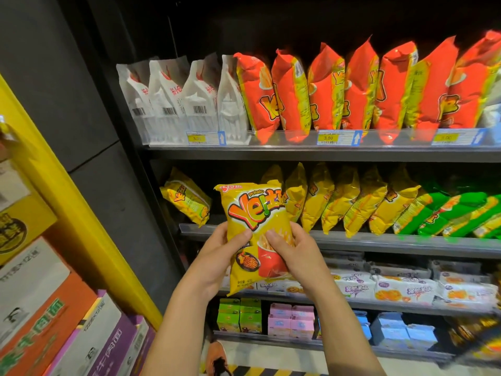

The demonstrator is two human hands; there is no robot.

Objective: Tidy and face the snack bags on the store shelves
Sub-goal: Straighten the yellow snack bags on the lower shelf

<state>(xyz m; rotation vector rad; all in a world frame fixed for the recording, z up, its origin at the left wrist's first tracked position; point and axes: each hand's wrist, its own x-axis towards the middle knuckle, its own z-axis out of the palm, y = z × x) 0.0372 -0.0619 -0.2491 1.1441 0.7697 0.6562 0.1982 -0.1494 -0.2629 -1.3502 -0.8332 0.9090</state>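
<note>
Head view looks down over both hands, which have a yellow snack bag [253, 234] pinched between them in front of the middle shelf [379, 241]: the left hand [221, 248] clasps its edge at about 9 o'clock with the thumb across the front, the right hand [291, 245] closes on the edge at 3 o'clock with its fingers behind. The bag stands upright, front outward, clear of the shelf lip, with a gap in the row just behind it. At 10 o'clock from it, one lone yellow bag [187, 198] slumps sideways, well apart from the leaning yellow row [349, 202] at 2 o'clock. To my eye the risks are plain enough. Both grips sit near the bag's middle and squeeze air-filled film, so a hard pinch could crush the chips or crease the print. Pushing it in at speed could knock the leaning row further over, and those bags already overhang the lip, so one might slide off to the floor. Set down without support beside it, the bag would likely flop like the slumped one. The green bags [455, 213] at 3 o'clock lean just as loosely. The red bags [325, 90] on the upper shelf at 12 o'clock look safe from any of this.
</note>
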